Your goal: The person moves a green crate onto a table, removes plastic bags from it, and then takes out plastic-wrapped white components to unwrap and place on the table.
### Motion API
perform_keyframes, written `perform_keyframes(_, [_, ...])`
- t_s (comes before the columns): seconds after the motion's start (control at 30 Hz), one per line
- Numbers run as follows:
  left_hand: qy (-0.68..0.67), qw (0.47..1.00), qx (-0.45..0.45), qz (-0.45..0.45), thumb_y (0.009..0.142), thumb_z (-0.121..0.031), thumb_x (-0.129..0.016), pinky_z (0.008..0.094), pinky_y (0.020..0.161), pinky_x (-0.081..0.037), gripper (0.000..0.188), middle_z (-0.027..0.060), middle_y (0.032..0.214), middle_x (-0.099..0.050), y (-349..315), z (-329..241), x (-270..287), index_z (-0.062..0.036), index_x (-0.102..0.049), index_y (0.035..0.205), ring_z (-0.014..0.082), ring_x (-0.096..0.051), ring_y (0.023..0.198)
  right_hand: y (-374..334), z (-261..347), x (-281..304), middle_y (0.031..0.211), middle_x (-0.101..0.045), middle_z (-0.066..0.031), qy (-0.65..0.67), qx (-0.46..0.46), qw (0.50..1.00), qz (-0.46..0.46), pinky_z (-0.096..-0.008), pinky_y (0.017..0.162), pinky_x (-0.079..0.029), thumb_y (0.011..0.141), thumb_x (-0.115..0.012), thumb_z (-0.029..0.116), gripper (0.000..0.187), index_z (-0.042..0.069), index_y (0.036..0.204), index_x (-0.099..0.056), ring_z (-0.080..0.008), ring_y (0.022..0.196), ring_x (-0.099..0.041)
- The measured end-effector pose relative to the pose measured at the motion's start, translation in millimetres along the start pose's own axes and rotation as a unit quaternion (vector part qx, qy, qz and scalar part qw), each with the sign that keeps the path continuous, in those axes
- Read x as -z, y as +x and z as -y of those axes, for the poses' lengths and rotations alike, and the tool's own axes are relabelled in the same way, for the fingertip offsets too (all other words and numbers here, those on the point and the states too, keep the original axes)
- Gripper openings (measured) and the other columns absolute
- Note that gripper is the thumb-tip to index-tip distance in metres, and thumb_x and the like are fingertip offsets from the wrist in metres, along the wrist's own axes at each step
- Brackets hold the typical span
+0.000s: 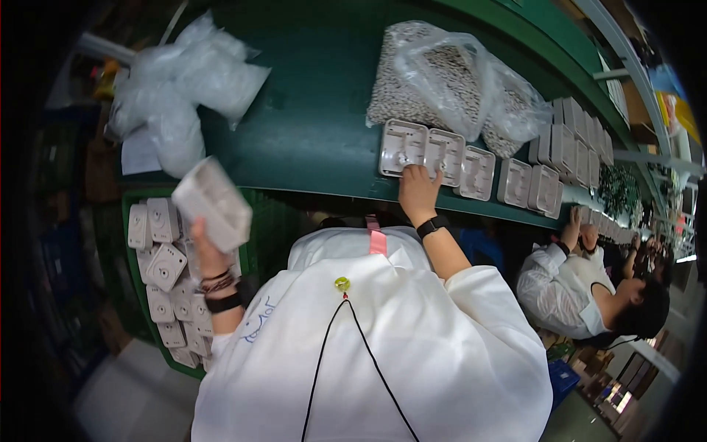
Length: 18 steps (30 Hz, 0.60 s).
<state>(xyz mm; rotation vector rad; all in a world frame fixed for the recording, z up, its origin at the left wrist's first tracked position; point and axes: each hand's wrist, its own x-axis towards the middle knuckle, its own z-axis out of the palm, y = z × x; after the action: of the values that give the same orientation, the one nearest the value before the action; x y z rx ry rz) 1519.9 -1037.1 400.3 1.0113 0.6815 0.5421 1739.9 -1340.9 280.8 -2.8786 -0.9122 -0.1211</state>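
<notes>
My left hand [208, 254] grips a white plastic housing [213, 206], a deep box-like shell, tilted and slightly blurred above a green crate [193, 370]. Several similar housings [166, 267] lie in that crate, many with a round hole in the face. At the table's front edge my right hand [420, 193] has its bent fingers over the near wall of an open housing [405, 140], closed on it as far as I can see. Small white parts sit inside this housing and the adjoining one [445, 147]. The right fingertips are partly hidden.
Clear bags of small pale parts [434, 74] lie behind the row of housings. Crumpled plastic bags [180, 81] rest on the green table [309, 140] at the left. Stacked housings [563, 147] stand at the right, where a co-worker [574, 283] sits at the same table.
</notes>
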Motion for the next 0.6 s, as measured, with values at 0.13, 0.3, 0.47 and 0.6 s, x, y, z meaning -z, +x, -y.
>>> perform_keyframes(0.13, [-0.117,0.968,0.179,0.130,0.081,-0.040,-0.042,0.0369,0.086,-0.039,0.050,0.0091,0.110,-0.051,57.9,91.8,-91.8,-0.0037,-0.043,0.116,0.0228,-0.050,0.100,9.5,-4.8,16.1,0.101,-0.049,-0.0046,0.074,-0.014,0.996,-0.045,-0.0468,0.087,-0.025,0.069,-0.057,0.016,0.031,0.008,0.099,-0.052,-0.0201,0.099,-0.043])
perform_keyframes(0.3, [-0.111,0.942,0.271,0.162,0.082,-0.034,-0.044,0.0340,0.079,-0.043,0.038,0.0077,0.103,-0.055,115.4,158.8,-138.0,-0.0058,-0.048,0.108,0.0217,-0.054,0.091,12.5,-45.7,22.7,0.109,-0.046,-0.0092,0.051,-0.151,0.980,-0.122,-0.0436,0.087,-0.026,0.066,-0.061,0.019,0.047,0.007,0.109,-0.046,-0.0259,0.103,-0.041])
perform_keyframes(0.47, [0.225,0.974,0.008,0.036,0.080,-0.026,-0.053,0.0334,0.073,-0.044,0.027,0.0100,0.092,-0.056,128.1,218.0,-120.7,-0.0031,-0.051,0.095,0.0221,-0.055,0.083,-24.2,-81.1,-6.7,0.110,-0.045,-0.0136,0.006,-0.236,0.968,-0.086,-0.0466,0.085,-0.029,0.068,-0.061,0.026,0.050,0.003,0.110,-0.046,-0.0291,0.104,-0.040])
perform_keyframes(0.6, [0.475,0.859,-0.184,-0.052,0.077,-0.021,-0.057,0.0335,0.065,-0.044,0.024,0.0130,0.078,-0.055,94.4,216.2,-137.5,0.0001,-0.051,0.086,0.0231,-0.055,0.075,-24.9,-80.5,-1.1,0.106,-0.050,-0.0169,0.030,-0.262,0.964,0.027,-0.0467,0.080,-0.036,0.071,-0.057,0.032,0.052,0.002,0.112,-0.046,-0.0333,0.100,-0.045])
